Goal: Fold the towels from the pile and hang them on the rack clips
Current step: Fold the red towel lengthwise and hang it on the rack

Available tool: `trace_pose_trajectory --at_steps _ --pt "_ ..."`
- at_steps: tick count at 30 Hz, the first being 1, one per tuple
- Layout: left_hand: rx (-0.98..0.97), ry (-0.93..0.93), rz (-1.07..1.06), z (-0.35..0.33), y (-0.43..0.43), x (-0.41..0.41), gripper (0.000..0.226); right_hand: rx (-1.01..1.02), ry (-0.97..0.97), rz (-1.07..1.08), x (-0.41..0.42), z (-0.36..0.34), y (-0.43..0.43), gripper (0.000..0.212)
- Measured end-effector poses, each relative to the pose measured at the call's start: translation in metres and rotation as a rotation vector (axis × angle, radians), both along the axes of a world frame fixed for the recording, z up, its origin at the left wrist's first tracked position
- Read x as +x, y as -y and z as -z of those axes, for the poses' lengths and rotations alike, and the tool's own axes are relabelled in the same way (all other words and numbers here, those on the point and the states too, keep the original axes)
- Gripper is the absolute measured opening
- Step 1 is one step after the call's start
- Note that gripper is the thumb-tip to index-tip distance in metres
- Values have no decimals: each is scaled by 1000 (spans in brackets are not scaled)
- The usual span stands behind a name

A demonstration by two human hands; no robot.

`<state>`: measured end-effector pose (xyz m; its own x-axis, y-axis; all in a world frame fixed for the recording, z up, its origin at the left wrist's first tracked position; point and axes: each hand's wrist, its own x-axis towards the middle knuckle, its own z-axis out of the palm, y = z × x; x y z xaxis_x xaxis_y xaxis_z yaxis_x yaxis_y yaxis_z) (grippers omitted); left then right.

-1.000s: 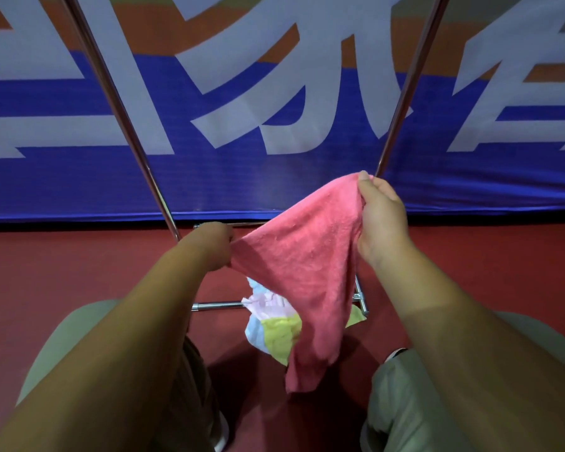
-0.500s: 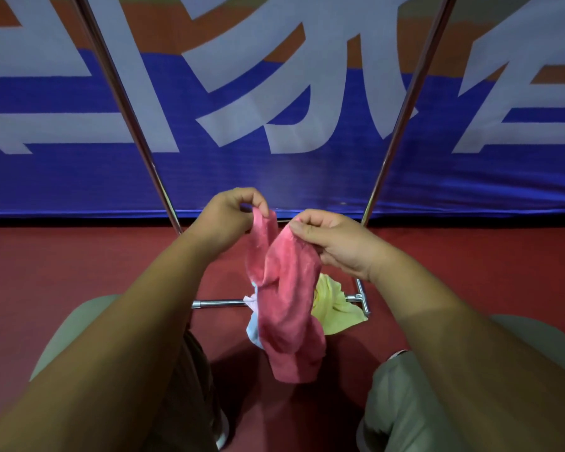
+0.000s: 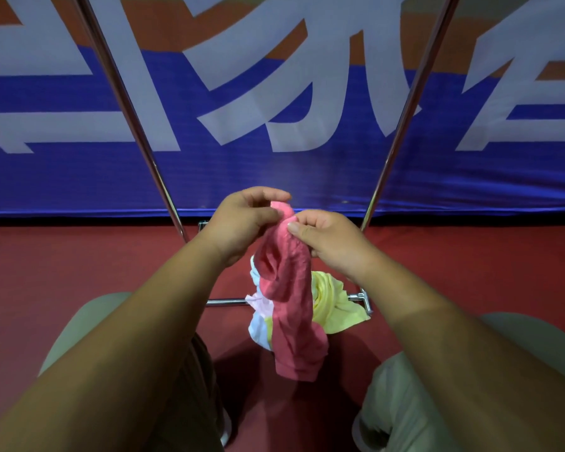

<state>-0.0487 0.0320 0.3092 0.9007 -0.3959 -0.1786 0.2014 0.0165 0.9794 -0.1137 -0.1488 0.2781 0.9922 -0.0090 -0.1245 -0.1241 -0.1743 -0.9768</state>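
Observation:
A pink towel (image 3: pixel 291 308) hangs folded lengthwise in front of me, its lower end near the floor. My left hand (image 3: pixel 242 220) and my right hand (image 3: pixel 327 236) pinch its top edge together, fingertips almost touching. Behind and below it lies the pile of towels (image 3: pixel 333 305), yellow, pale blue and light pink, draped at the rack's bottom bar. The rack's two slanted metal poles (image 3: pixel 128 109) rise to the left and right. No clips are in view.
The rack's low crossbar (image 3: pixel 225 301) runs along the red floor. A blue banner with large white characters (image 3: pixel 274 125) stands right behind the rack. My knees in grey-green trousers (image 3: pixel 454 370) flank the pile.
My hands, held wide apart with the pink towel spread between them, have come together at its top edge, so the towel now hangs doubled and narrow.

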Motion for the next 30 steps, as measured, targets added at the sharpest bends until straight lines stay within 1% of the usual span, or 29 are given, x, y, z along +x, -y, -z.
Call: trace_pose_trajectory --at_steps 3,5,6,10,15,18,21,26,28,30 --pt "-8 -36 -42 2 0 2 51 -94 32 17 4 0 2 22" --pt "1 -54 -54 2 -2 3 53 -126 60 31 5 -2 3 30" --pt "2 -57 -47 2 -3 4 52 -127 70 41 5 -3 4 31" --pt "-1 -27 4 2 -6 2 44 -84 80 91 7 -4 6 16" --pt "19 35 62 2 -5 0 40 -77 82 125 8 -3 5 14" --pt "30 76 86 2 -6 0 37 -81 61 132 7 -5 4 28" --pt "73 167 97 1 -6 0 35 -82 50 145 7 -6 4 41" --pt "74 183 116 -5 -7 -1 18 -66 44 143 7 -6 6 43" --pt "96 195 113 -6 -8 0 11 -65 33 141 7 -6 6 48" --pt "86 184 122 -6 -10 2 11 -65 25 120 6 -7 5 56"
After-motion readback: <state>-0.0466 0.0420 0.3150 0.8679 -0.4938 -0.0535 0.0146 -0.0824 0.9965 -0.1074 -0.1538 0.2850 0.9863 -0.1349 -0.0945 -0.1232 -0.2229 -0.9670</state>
